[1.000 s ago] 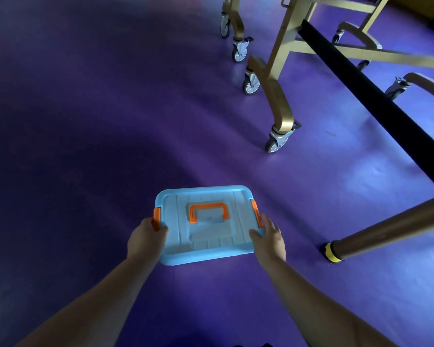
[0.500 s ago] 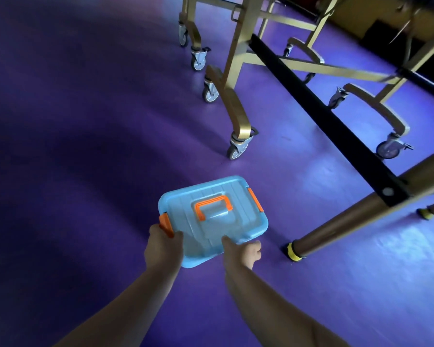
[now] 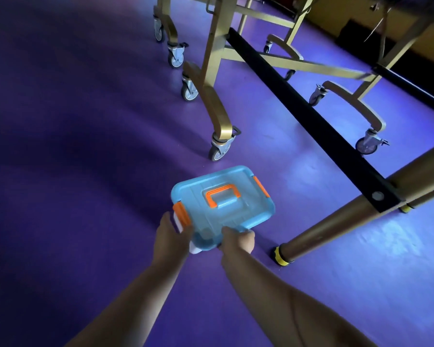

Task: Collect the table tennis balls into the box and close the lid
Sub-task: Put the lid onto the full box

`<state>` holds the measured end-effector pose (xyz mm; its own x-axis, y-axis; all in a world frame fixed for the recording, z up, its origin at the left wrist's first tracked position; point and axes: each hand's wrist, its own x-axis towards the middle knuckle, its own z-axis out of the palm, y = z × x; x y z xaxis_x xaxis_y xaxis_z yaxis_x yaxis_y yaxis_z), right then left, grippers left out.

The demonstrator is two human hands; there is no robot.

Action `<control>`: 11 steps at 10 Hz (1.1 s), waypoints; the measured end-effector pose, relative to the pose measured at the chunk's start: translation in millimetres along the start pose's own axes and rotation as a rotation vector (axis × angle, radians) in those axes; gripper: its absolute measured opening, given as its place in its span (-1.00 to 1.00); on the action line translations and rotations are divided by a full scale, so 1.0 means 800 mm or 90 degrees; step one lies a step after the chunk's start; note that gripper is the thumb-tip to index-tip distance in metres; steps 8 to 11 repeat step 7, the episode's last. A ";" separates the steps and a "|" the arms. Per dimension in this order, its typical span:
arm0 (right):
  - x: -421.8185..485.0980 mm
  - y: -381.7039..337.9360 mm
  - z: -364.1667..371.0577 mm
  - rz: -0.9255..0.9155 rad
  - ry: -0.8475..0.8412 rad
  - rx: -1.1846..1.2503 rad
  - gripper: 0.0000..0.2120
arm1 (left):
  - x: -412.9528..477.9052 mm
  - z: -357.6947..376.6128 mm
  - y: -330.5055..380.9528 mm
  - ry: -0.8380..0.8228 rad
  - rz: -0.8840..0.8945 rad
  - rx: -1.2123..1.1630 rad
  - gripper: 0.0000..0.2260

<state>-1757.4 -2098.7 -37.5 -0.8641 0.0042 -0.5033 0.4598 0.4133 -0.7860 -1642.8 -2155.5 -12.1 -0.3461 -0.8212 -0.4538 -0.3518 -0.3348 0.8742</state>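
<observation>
A box with a light blue lid (image 3: 241, 211), an orange carry handle (image 3: 222, 195) and orange side latches is held low over the purple floor, lid shut on top. My left hand (image 3: 172, 237) grips its left side just below the left orange latch (image 3: 182, 214). At the near edge my right hand (image 3: 238, 240) grips the front right corner. The box is turned so its far right corner points toward the table frame. No table tennis balls are visible.
A gold table-tennis table frame (image 3: 214, 78) on castor wheels (image 3: 218, 150) stands ahead and to the right, with a black crossbar (image 3: 306, 108) running diagonally. A gold leg with a yellow foot (image 3: 282, 256) rests on the floor just right of my right hand.
The box has turned clockwise and shifted right. My right hand moved from the right latch to the near front corner. The view swung toward the table frame.
</observation>
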 end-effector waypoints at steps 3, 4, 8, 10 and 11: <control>0.083 -0.082 0.046 -0.100 0.014 0.002 -0.64 | 0.031 -0.034 0.056 0.035 0.134 -0.054 -0.45; 0.102 -0.092 0.061 -0.087 -0.002 -0.003 -0.70 | 0.043 -0.046 0.057 0.050 0.134 -0.067 -0.46; 0.071 -0.087 0.071 -0.133 0.064 -0.051 -0.61 | 0.041 -0.091 0.055 0.066 0.055 -0.091 -0.53; 0.071 -0.087 0.071 -0.133 0.064 -0.051 -0.61 | 0.041 -0.091 0.055 0.066 0.055 -0.091 -0.53; 0.071 -0.087 0.071 -0.133 0.064 -0.051 -0.61 | 0.041 -0.091 0.055 0.066 0.055 -0.091 -0.53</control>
